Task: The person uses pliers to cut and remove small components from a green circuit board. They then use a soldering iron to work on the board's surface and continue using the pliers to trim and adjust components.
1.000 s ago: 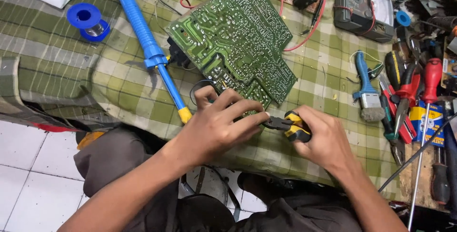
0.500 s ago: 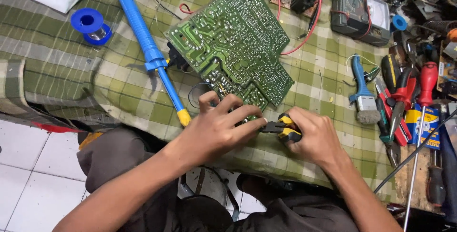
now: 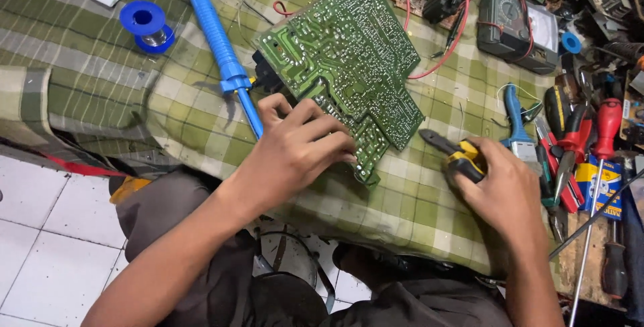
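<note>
The left hand (image 3: 295,149) covered the near corner of the green circuit board (image 3: 349,59), the right hand (image 3: 500,189) hid most of the pliers' yellow-black handles (image 3: 463,160), and the right edge cut off the tool pile (image 3: 604,132).

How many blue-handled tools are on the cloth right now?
2. The long blue soldering iron lies left of the green circuit board, by the left hand. A blue-handled tool lies just above the right hand. The right-side tool pile may hide more.
</note>
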